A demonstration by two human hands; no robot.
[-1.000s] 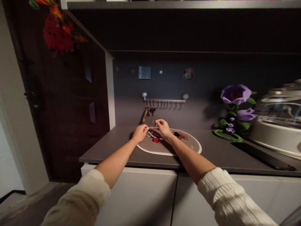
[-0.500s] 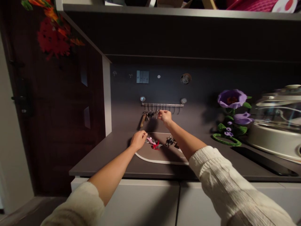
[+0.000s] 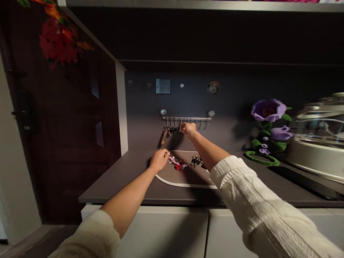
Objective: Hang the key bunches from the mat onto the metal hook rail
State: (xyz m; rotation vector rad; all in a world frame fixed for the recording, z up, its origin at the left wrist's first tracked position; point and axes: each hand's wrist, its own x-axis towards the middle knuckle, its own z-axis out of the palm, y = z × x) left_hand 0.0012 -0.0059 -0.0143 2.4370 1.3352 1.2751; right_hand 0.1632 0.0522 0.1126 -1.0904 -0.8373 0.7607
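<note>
My right hand (image 3: 189, 129) is raised to the wall just below a clear hook rail (image 3: 186, 118). Its fingers are pinched on a small metal key (image 3: 180, 128), mostly covered by the fingertips. Left of it, several keys (image 3: 170, 130) hang from the hooks, one with a long tan tag (image 3: 163, 137). Down at the left edge of a brown mat (image 3: 185, 181), my left hand (image 3: 159, 159) has its fingers curled together; what they hold, if anything, is hidden. Touching or close to those fingertips lie keys with a pink strap (image 3: 172, 159) and a red ornament (image 3: 179, 165).
A dark bunch of keys (image 3: 196, 161) lies on the mat's right part. Purple knitted flowers (image 3: 268, 110) and a white appliance with a clear lid (image 3: 319, 154) stand at the right, behind a flat black object (image 3: 306, 182). A shelf (image 3: 188, 5) overhangs the counter.
The view has shifted slightly. My right hand has edged up a little toward the rail, with the key still in its fingers. My left hand has stayed almost in place.
</note>
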